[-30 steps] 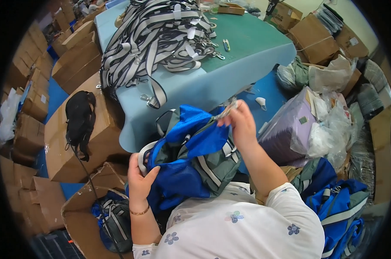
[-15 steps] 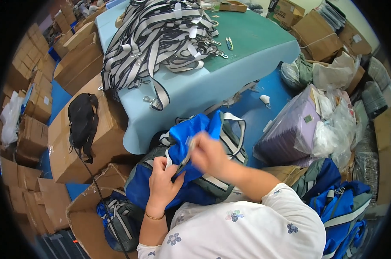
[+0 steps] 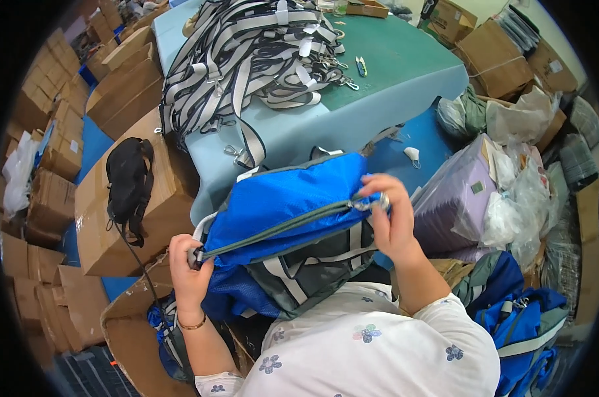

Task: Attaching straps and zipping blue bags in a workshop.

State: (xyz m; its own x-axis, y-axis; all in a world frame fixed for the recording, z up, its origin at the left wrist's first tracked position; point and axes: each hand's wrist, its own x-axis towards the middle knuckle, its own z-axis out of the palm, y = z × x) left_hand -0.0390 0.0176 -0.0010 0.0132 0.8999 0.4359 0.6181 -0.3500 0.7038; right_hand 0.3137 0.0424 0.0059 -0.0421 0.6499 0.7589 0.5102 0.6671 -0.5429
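Blue backpack (image 3: 293,225) held up over the lap, just in front of the counter (image 3: 352,119), stretched sideways between both hands. Zipper line (image 3: 279,228) drawn taut across the upper blue panel, running from lower left to upper right. Appears closed along the whole visible length, so zipping judged as done or nearly so; slider apparently at the right end, under the fingers. Left to do, as a judgement only: letting go of the pull, checking the grey and black lower panel with its pale straps, setting the bag aside.

Left hand (image 3: 188,268): grip pressed together around the left end of the backpack, thumb on the near side, fingers wrapped behind, bunching fabric and a pale strap end. Bracelet (image 3: 192,324) at the wrist.

Right hand (image 3: 392,218): grip pinched on a small metal pull (image 3: 369,204) at the right end of the zipper line, fingertips close together, remaining fingers curled against the blue fabric.

On the counter beyond, well apart from the hands: heap of grey and black straps (image 3: 253,59) with metal clips, small pair of snips (image 3: 361,65) on the green mat. Another blue backpack (image 3: 524,324) low at the right, near the elbow. Black bag (image 3: 129,182) lying on a cardboard box (image 3: 101,225) at the left.
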